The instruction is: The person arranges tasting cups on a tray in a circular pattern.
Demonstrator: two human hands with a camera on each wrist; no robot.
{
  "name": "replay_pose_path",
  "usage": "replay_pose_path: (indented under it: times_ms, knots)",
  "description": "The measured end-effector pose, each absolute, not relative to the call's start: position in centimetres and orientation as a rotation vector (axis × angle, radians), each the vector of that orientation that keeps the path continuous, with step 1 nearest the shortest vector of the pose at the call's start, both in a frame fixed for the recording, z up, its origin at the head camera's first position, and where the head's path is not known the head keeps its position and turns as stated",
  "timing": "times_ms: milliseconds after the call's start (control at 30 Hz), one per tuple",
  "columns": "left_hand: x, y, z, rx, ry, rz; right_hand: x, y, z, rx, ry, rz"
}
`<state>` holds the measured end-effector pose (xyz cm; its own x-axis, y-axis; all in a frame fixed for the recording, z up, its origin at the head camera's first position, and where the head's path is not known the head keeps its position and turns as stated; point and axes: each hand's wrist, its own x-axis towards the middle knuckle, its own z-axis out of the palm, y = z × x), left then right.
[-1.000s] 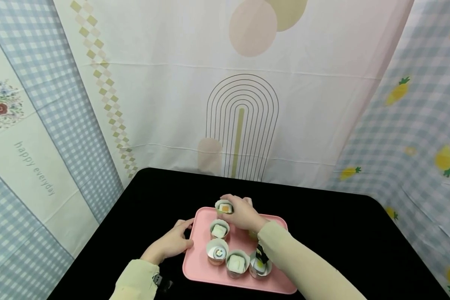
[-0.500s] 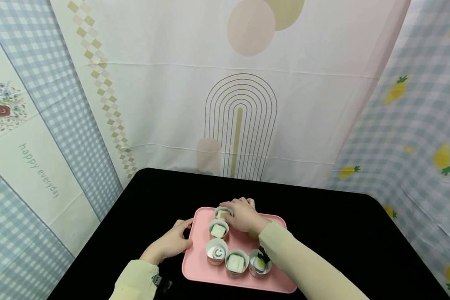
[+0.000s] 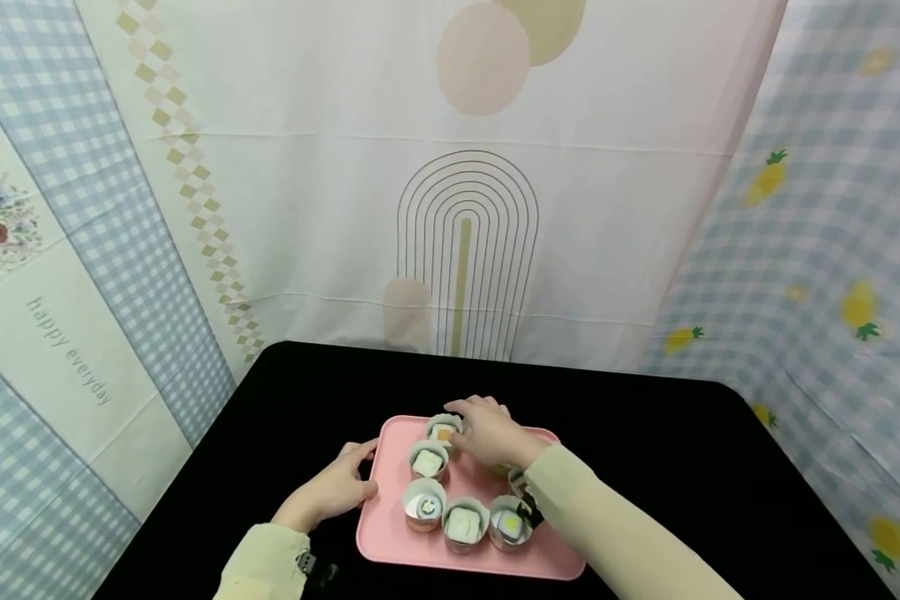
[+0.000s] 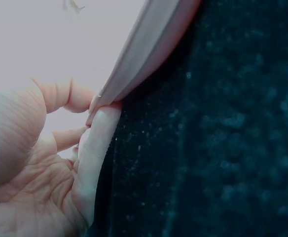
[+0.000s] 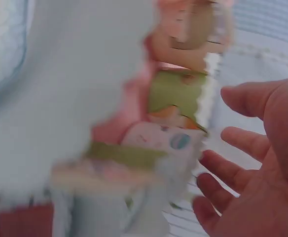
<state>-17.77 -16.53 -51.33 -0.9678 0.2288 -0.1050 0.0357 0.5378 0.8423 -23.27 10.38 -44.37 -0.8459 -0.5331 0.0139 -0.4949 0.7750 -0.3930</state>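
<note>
A pink tray (image 3: 381,533) lies on the black table with several paper cups on it, each holding a small pale piece. My left hand (image 3: 332,486) pinches the tray's left edge, thumb on top; in the left wrist view the thumb and fingers close on the tray rim (image 4: 141,59). At the tray's back left stands a paper cup (image 3: 445,419) whose white piece has an orange top. My right hand (image 3: 491,433) is just right of this cup, with fingers spread and nothing gripped. In the right wrist view the right hand (image 5: 274,192) is beside cups with cartoon prints.
A paper cup with a white piece (image 3: 427,463) stands in front of the orange-topped one. More cups line the tray's front, including one with a yellow-green top (image 3: 509,524). My right forearm (image 3: 615,525) crosses the tray's right side. A patterned cloth (image 3: 330,208) hangs behind the table.
The right hand has lowered the orange-topped cup onto the tray's back left and let go, its fingers spreading apart. The left hand still grips the tray. The head view has turned slightly right.
</note>
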Motion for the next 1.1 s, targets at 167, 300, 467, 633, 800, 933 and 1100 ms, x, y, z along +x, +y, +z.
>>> replay_pose_path:
  times_ms: [167,300,467,633,800,933,1100]
  knots:
    - [-17.7,-16.5,-51.4,0.18,2.549,1.431,-22.1,13.3,-43.1,-0.717,2.786,-0.808]
    - [-17.5,-16.7,-51.5,0.143,2.529,1.453,-21.1,15.7,-43.2,-0.636,2.858,-0.888]
    - [-17.0,-16.7,-51.1,0.154,2.61,1.347,-19.4,17.4,-44.3,-0.585,3.025,-0.858]
    - [-15.9,-16.2,-49.5,0.224,2.71,1.222,-17.7,18.1,-45.3,-0.595,3.202,-0.709]
    - [-14.7,-15.0,-47.1,0.326,2.788,1.063,-16.3,18.6,-45.6,-0.537,3.338,-0.547]
    - [-14.1,-13.3,-45.9,0.436,2.895,0.95,-15.2,19.0,-45.9,-0.584,3.408,-0.411]
    - [-13.8,-11.5,-46.0,0.525,3.048,0.822,-14.3,18.6,-46.3,-0.695,3.48,-0.271]
